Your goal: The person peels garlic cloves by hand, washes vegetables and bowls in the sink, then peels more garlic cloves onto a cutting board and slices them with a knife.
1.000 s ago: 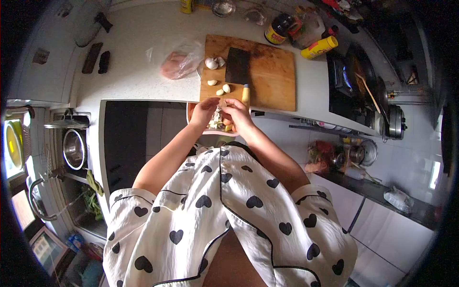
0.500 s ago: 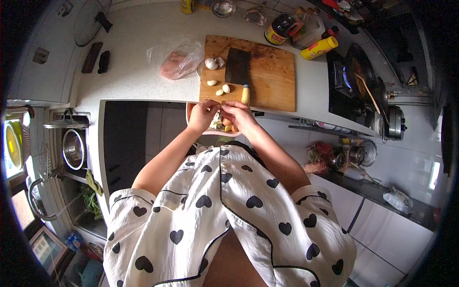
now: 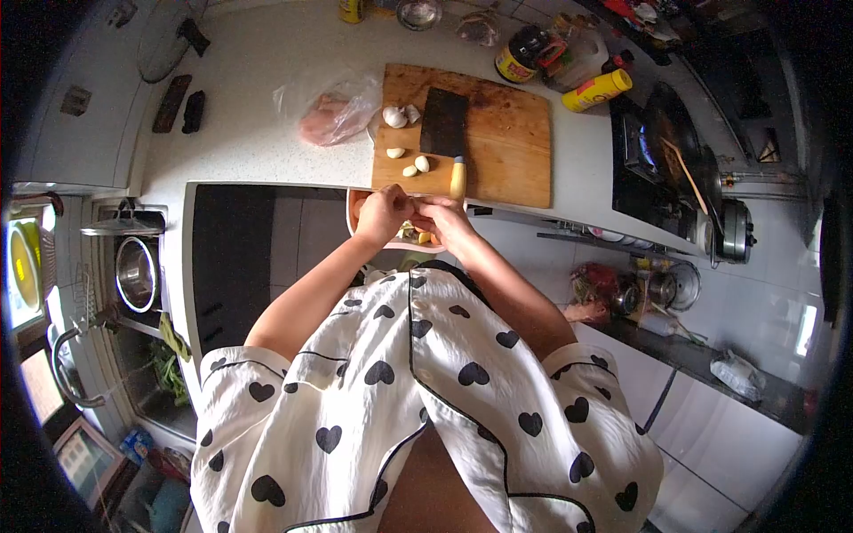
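My left hand and my right hand meet with closed fingers at the near edge of the wooden cutting board. Whatever is pinched between them is too small and hidden to make out. Right beneath them is a pinkish-white bin with pale and yellowish scraps inside. Close beyond my fingers, peeled garlic cloves lie on the board, with a garlic bulb farther back. A cleaver rests flat there, its light handle pointing toward my right hand.
Left of the board lies raw meat in a clear plastic bag. Several bottles and jars stand behind, including a yellow bottle. To the right is the stove with a wok; a sink is at far left.
My left hand has turned over, its back now covering more of the fingertips, and both hands have drawn closer together. The cloves, bulb and cleaver stay where they were.
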`<state>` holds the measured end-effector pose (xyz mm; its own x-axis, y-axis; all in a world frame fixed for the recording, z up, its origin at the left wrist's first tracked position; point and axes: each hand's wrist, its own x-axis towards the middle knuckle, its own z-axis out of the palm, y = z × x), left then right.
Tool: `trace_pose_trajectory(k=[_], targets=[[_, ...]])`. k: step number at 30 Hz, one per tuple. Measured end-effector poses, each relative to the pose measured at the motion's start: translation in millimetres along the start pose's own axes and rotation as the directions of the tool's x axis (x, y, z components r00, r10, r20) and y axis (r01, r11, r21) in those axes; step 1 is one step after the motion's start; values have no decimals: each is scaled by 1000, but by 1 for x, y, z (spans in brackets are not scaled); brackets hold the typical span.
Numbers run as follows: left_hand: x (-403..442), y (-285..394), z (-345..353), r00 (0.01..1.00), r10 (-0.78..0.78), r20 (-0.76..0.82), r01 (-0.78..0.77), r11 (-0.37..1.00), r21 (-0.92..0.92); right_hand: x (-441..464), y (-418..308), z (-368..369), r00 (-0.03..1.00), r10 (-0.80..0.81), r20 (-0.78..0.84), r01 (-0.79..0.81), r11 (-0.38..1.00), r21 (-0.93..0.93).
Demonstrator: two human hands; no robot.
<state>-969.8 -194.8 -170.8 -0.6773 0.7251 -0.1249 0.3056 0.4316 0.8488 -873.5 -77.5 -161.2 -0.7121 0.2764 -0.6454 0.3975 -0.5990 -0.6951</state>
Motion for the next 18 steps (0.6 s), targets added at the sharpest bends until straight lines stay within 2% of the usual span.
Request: trace_pose_trajectory(k=[3, 6, 8, 12, 15, 18], targets=[[1, -6, 1, 999, -36, 0, 36, 997, -74, -3, -3, 6, 1000, -15, -11, 16, 998, 60], [4, -4, -2, 994, -103, 29, 106, 975, -197, -7, -17, 17, 987, -86, -139, 59, 981, -187], [7, -7, -2, 995, -99, 26, 103, 963, -249, -4, -16, 13, 989, -145, -40, 129, 955, -268], [11, -8, -4, 975, -170, 142, 220, 832, -509, 11, -5, 3, 937, -339, 84, 343, 847, -406], [9, -4, -8, 968, -216, 128, 250, 783, -569, 14, -7, 6, 950, -309, 42, 308, 910, -276], [10, -15, -10, 967, -233, 101, 250, 802, -542, 7, -18, 4, 982, -190, 8, 189, 969, -157]])
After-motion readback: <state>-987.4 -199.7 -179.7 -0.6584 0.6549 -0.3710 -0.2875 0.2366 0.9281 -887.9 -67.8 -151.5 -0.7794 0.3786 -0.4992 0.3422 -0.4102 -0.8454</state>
